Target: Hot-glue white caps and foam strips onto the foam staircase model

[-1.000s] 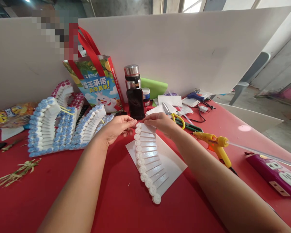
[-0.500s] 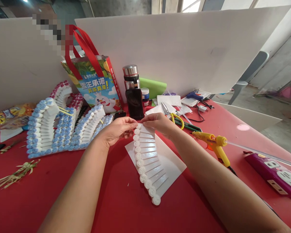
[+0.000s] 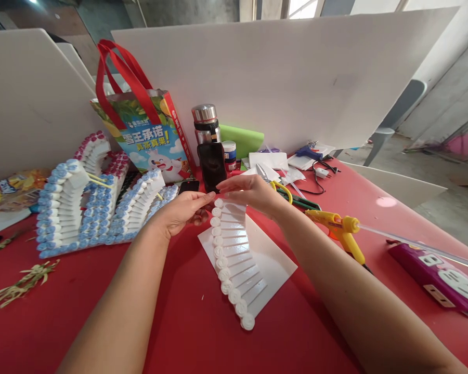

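A curved white piece (image 3: 237, 241) with raised slats lies on a white sheet (image 3: 275, 259) in the middle of the red table. White rolled rosettes (image 3: 221, 263) line its left edge. At its far end, my left hand (image 3: 187, 212) has thumb and forefinger together beside the topmost rosette, the other fingers curled; anything between them is too small to make out. My right hand (image 3: 251, 193) hovers over the far end of the slatted piece, fingers stretched out towards the left fingertips, with nothing visible in them.
Blue-and-white rosette-covered pieces (image 3: 64, 208) stand at left, before a shopping bag (image 3: 152, 135). A phone (image 3: 212, 165) leans on a steel flask (image 3: 205, 122). To the right lie yellow-handled scissors (image 3: 281, 191), a yellow glue gun (image 3: 337, 226) and a purple case (image 3: 437, 275).
My right fingers have lifted off the far end of the slatted piece and straightened. My left fingertips have shifted slightly left. The whole view has moved a little.
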Demonstrator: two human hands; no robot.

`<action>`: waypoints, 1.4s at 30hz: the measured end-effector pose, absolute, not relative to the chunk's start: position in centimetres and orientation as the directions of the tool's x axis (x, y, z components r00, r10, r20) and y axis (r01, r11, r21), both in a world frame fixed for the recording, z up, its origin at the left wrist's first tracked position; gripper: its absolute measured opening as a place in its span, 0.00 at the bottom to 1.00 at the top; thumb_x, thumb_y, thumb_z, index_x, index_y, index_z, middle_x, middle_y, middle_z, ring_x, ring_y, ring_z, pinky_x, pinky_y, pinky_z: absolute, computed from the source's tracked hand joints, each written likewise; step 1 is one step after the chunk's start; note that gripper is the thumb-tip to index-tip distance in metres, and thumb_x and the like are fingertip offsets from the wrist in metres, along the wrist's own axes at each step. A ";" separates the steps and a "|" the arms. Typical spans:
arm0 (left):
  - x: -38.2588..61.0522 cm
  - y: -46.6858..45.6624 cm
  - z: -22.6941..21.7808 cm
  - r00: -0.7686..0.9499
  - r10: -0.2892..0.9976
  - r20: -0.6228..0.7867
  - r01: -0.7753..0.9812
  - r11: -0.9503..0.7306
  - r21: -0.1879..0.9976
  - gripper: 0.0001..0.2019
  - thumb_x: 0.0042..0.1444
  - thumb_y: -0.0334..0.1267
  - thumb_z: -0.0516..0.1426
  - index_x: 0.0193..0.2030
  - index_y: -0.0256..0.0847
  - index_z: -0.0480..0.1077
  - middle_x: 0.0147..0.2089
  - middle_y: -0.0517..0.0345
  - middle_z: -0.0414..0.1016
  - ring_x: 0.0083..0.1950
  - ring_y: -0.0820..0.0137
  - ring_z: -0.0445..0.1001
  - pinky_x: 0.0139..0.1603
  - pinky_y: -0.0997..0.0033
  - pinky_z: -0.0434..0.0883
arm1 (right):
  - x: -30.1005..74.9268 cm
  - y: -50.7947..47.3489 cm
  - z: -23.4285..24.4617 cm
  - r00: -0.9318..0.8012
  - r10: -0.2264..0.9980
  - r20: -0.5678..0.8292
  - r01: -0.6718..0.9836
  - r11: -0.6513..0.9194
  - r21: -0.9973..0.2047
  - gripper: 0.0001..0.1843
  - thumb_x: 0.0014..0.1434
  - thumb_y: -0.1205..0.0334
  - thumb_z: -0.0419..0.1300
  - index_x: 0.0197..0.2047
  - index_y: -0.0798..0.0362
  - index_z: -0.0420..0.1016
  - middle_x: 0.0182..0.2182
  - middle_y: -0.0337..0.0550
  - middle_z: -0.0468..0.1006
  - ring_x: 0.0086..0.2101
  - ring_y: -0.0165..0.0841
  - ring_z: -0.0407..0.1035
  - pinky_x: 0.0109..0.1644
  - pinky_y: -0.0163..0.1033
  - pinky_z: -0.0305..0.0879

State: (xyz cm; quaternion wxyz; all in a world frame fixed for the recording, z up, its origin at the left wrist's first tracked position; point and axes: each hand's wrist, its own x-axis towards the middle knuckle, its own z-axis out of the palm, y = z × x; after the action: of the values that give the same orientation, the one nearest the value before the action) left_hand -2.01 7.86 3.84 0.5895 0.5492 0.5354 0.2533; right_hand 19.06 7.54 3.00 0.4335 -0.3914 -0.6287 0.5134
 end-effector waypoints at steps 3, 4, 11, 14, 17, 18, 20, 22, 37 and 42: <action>-2.3 8.0 3.7 0.320 0.881 -0.348 0.297 0.255 0.920 0.24 0.47 0.57 0.69 0.36 0.34 0.77 0.33 0.55 0.75 0.26 0.77 0.67 0.24 0.75 0.57 | 18.9 7.3 3.5 -0.349 0.917 0.191 0.140 0.253 -0.957 0.12 0.53 0.71 0.64 0.40 0.54 0.85 0.39 0.43 0.84 0.41 0.33 0.76 0.45 0.37 0.71; -2.4 8.0 3.7 0.328 0.880 -0.344 0.296 0.250 0.922 0.24 0.47 0.57 0.69 0.35 0.34 0.77 0.32 0.55 0.75 0.26 0.76 0.67 0.24 0.75 0.58 | 18.8 7.3 3.5 -0.348 0.914 0.209 0.165 0.279 -0.946 0.12 0.53 0.72 0.64 0.39 0.54 0.85 0.39 0.43 0.84 0.40 0.33 0.76 0.45 0.37 0.71; -2.7 8.2 3.5 0.348 0.875 -0.336 0.261 0.254 0.931 0.24 0.49 0.58 0.68 0.35 0.34 0.78 0.36 0.52 0.76 0.29 0.75 0.68 0.25 0.76 0.60 | 18.6 7.3 3.0 -0.368 0.887 0.279 0.236 0.380 -0.894 0.09 0.53 0.64 0.68 0.38 0.54 0.83 0.38 0.41 0.83 0.41 0.33 0.76 0.48 0.39 0.69; -2.7 8.2 3.5 0.351 0.877 -0.329 0.245 0.253 0.936 0.23 0.48 0.57 0.69 0.35 0.35 0.78 0.36 0.52 0.76 0.29 0.75 0.68 0.24 0.76 0.59 | 18.5 7.3 2.8 -0.379 0.869 0.319 0.260 0.431 -0.864 0.09 0.54 0.66 0.65 0.40 0.54 0.83 0.39 0.41 0.83 0.42 0.32 0.75 0.51 0.39 0.68; -2.6 8.2 3.5 0.354 0.876 -0.329 0.236 0.256 0.937 0.23 0.49 0.57 0.68 0.35 0.35 0.78 0.36 0.52 0.77 0.28 0.76 0.68 0.23 0.76 0.59 | 18.5 7.3 2.6 -0.375 0.873 0.312 0.271 0.425 -0.864 0.09 0.55 0.65 0.64 0.40 0.54 0.83 0.38 0.41 0.83 0.41 0.32 0.76 0.49 0.39 0.69; -2.6 8.1 3.5 0.353 0.876 -0.329 0.233 0.258 0.938 0.23 0.49 0.57 0.69 0.35 0.35 0.78 0.36 0.53 0.77 0.28 0.76 0.68 0.23 0.76 0.59 | 18.4 7.3 2.6 -0.375 0.874 0.309 0.273 0.423 -0.864 0.09 0.55 0.65 0.64 0.39 0.54 0.83 0.38 0.41 0.83 0.40 0.33 0.76 0.49 0.39 0.69; -2.6 8.1 3.6 0.351 0.876 -0.331 0.230 0.262 0.937 0.23 0.49 0.56 0.69 0.34 0.35 0.78 0.34 0.54 0.76 0.28 0.76 0.68 0.23 0.76 0.59 | 18.4 7.3 2.6 -0.378 0.873 0.307 0.276 0.423 -0.863 0.09 0.55 0.65 0.64 0.39 0.53 0.83 0.38 0.41 0.84 0.40 0.32 0.76 0.49 0.39 0.69; -2.6 8.1 3.7 0.354 0.874 -0.333 0.230 0.264 0.937 0.23 0.49 0.56 0.69 0.34 0.35 0.78 0.33 0.55 0.75 0.27 0.76 0.68 0.23 0.76 0.60 | 18.3 7.2 2.6 -0.379 0.874 0.305 0.284 0.424 -0.860 0.09 0.55 0.66 0.64 0.39 0.53 0.84 0.37 0.40 0.84 0.39 0.32 0.75 0.48 0.39 0.69; -2.3 8.0 3.6 0.353 0.863 -0.361 0.261 0.279 0.924 0.25 0.52 0.59 0.66 0.38 0.34 0.78 0.36 0.52 0.77 0.29 0.76 0.69 0.26 0.76 0.60 | 19.1 7.2 4.0 -0.267 0.931 0.247 0.316 0.327 -0.891 0.09 0.57 0.67 0.62 0.40 0.55 0.82 0.38 0.43 0.84 0.39 0.33 0.77 0.43 0.37 0.71; -2.1 7.7 3.8 0.391 0.844 -0.366 0.281 0.270 0.921 0.24 0.52 0.59 0.66 0.39 0.36 0.77 0.36 0.52 0.78 0.31 0.73 0.72 0.31 0.74 0.65 | 20.7 7.0 5.2 -0.183 0.983 0.021 0.594 0.128 -0.794 0.11 0.62 0.62 0.59 0.29 0.54 0.76 0.26 0.47 0.81 0.26 0.34 0.75 0.29 0.38 0.67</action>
State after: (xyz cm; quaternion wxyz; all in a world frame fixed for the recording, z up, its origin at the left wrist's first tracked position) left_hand -2.09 7.69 3.75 0.6181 0.5598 0.5028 0.2278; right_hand 20.66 6.99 5.23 0.2905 -0.5694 -0.6924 0.3346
